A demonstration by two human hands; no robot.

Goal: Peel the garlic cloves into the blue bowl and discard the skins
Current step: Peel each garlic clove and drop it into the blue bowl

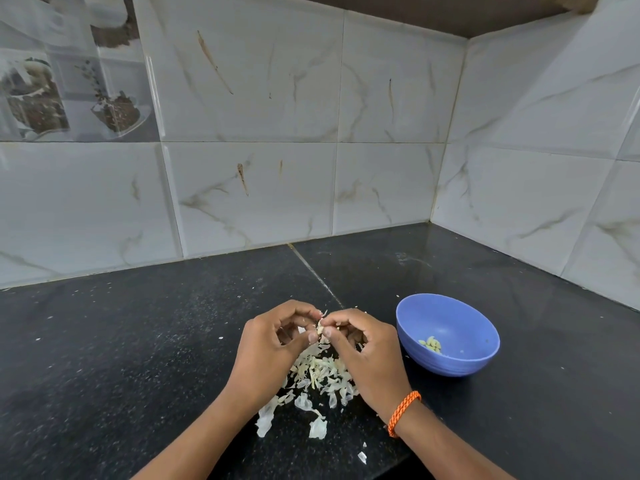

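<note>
A small garlic clove [320, 327] is pinched between the fingertips of my left hand [273, 344] and my right hand [363, 351], a little above the black counter. Bits of papery skin stick out from it. Under and between my hands lies a loose heap of garlic skins [317, 379], spreading toward me. The blue bowl [446, 336] stands on the counter just right of my right hand. Several peeled cloves [430, 344] lie in its bottom.
The black stone counter [121, 341] runs into a corner of white marbled wall tiles [249, 195] at the back and right. Small skin flakes [362, 457] lie near the front edge. An orange braided band [403, 412] is on my right wrist.
</note>
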